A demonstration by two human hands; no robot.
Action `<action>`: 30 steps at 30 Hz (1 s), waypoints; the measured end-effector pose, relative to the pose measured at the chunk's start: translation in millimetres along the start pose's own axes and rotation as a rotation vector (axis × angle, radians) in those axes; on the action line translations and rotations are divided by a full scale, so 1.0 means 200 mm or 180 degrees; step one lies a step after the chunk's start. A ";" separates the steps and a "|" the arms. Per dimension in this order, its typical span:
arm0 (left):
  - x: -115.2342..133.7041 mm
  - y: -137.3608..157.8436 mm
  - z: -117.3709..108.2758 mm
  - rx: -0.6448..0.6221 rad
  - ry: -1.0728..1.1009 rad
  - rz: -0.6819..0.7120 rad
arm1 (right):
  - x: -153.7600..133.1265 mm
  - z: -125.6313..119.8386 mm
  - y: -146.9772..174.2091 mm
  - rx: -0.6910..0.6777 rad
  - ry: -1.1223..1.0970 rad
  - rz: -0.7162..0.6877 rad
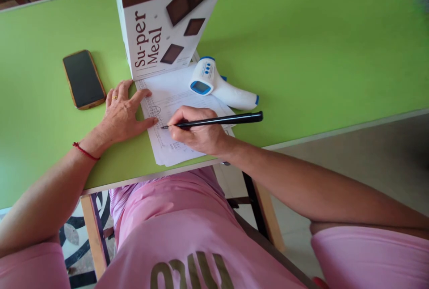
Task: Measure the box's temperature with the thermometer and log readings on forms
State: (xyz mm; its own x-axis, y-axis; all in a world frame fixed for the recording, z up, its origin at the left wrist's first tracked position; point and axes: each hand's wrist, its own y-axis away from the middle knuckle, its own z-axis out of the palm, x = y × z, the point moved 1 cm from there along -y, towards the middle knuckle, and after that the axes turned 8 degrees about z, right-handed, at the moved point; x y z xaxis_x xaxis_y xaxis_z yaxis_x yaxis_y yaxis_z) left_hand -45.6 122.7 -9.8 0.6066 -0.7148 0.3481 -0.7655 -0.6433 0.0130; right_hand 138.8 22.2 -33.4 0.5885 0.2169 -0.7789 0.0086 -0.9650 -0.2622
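Note:
Sheets of paper (170,92) with printed lines and handwriting lie at the table's near edge. My right hand (201,132) pinches a black pen (228,119), its tip on or just over the left part of the top sheet. Fingers spread, my left hand (124,112) rests flat at the sheet's left edge, with thumb and index fingertip on the paper. On the upper right of the papers lies a white and blue infrared thermometer (217,85). A white and brown box (167,20) stands upright at the far end of the papers and hides part of them.
A smartphone (84,78) in a brown case lies left of my left hand, screen dark. The green table (301,47) has a pale near edge, with wooden and dark legs below it.

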 end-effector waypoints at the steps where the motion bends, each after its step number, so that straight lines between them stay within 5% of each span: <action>1: 0.00 0.00 0.00 0.0004 0.0002 0.0005 | 0.00 0.00 0.00 0.0002 0.0005 -0.0015; 14: 0.01 0.00 -0.01 -0.0125 -0.0054 -0.0064 | 0.00 -0.02 0.00 0.0303 0.0009 0.0088; 30: 0.01 0.00 -0.01 -0.0104 -0.0036 -0.0056 | 0.00 -0.02 0.00 0.0170 -0.0007 0.0106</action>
State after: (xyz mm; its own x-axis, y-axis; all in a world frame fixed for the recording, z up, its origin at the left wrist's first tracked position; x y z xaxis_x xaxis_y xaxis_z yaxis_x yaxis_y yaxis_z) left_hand -45.4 122.4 -7.3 0.6222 -0.7066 0.3370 -0.7612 -0.6466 0.0497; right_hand 141.4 21.3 -31.8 0.5858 0.1852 -0.7890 -0.0542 -0.9624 -0.2662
